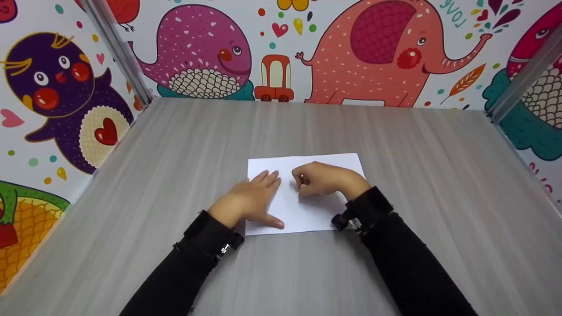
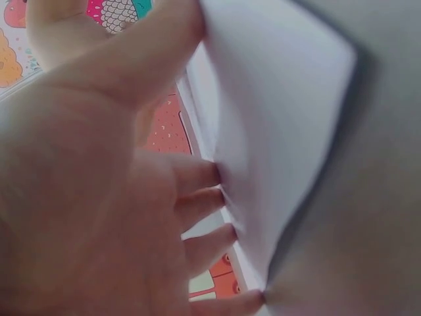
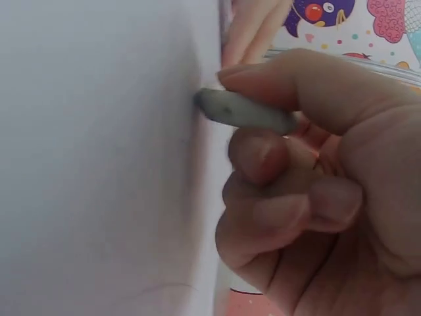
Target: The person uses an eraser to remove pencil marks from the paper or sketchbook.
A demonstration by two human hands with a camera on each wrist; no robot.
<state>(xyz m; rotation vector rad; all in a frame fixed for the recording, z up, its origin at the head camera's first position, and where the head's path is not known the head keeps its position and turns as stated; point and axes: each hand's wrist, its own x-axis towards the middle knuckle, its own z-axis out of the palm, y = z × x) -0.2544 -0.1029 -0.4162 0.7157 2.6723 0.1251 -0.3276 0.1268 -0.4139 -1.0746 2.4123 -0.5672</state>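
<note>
A white sheet of paper (image 1: 316, 219) lies on the table, a faint curved line on it low in the right wrist view. Spread over the sheet's left side, my left hand (image 1: 252, 199) rests with thumb and fingers apart; in the left wrist view its fingertips (image 2: 210, 174) touch the paper. My right hand (image 1: 322, 179) is over the sheet's upper right part and pinches a small, worn, greyish-white eraser (image 3: 243, 110) between thumb and index finger. The eraser's dark end is right at the paper, and its other fingers curl underneath. In the head view the hand hides the eraser.
The wood-grain table (image 1: 210, 140) extends around the sheet on all sides. Printed panels with cartoon animals, such as an elephant (image 1: 373, 79), stand along the back and sides, joined by metal corner posts (image 1: 118, 48). Both wrists wear black camera bands (image 1: 371, 204).
</note>
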